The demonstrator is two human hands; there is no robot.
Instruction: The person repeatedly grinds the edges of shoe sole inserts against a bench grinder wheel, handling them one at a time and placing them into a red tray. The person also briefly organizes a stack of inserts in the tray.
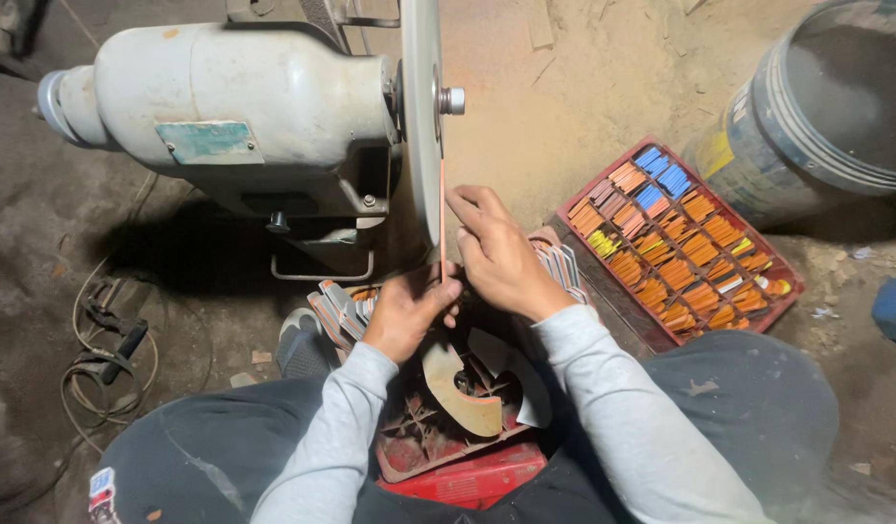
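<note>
A grey motor-driven grinder (244, 107) stands on the dusty floor with its thin disc wheel (423, 126) facing me edge-on. Both my hands hold a thin orange strip (442, 218) upright against the wheel's rim. My left hand (407, 309) pinches the strip's lower end. My right hand (496, 254) steadies it from the right, fingers stretched up along it. Under my wrists lies a curved tan cut piece (462, 393) on a red tray (467, 471) of scraps.
A red crate (787, 281) filled with several rows of orange, blue and yellow flat pieces sits to the right. Fanned stacks of similar strips (339, 311) lie by my left hand. A large blue drum (836, 107) stands at far right. Cables (103, 359) coil at left.
</note>
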